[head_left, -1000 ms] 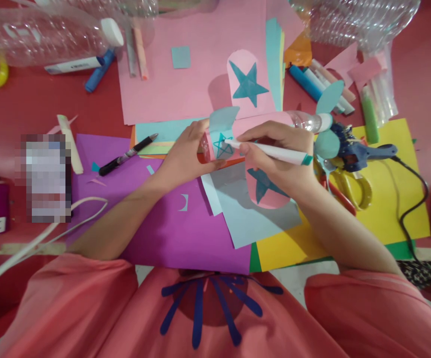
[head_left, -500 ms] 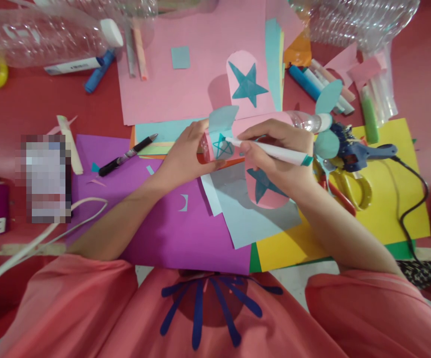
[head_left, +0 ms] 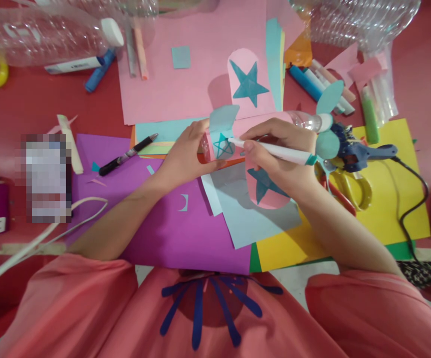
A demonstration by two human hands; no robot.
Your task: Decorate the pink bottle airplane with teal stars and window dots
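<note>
Pink-wrapped bottle (head_left: 264, 121), lying on its side at mid-worktop (head_left: 88, 107) over coloured sheets. At the left end, clear plastic base peeping out, then light-blue paper with a green star outline (head_left: 223, 148) and a light-blue fin (head_left: 223, 119) sticking up beside it. Along the middle, one pink flap (head_left: 251, 84) on the far side and another, the near flap (head_left: 268, 194), towards the person, each bearing a teal star. At the right end, a clear neck, a white cap (head_left: 326, 121) and two light-blue paper ovals (head_left: 329, 98).

Around it, from the left: a pixelated phone (head_left: 47, 181), a black pen (head_left: 128, 155) on a purple sheet (head_left: 185, 233), then the left hand (head_left: 187, 149), grip closed round the base, thumb on the near side. Next, a grey-blue sheet (head_left: 253, 223), and the right hand (head_left: 289, 138), grip pinching a white marker (head_left: 282, 152), masking part of the body and of the near flap. Marker tip at the star outline; cannot tell whether touching. Further right, a blue glue gun (head_left: 361, 154) just beside the ovals, yellow scissors (head_left: 366, 191) and a yellow sheet (head_left: 396, 199).

Long axis running nearly crosswise: base to the left, cap pointing right and slightly away from the person.
</note>
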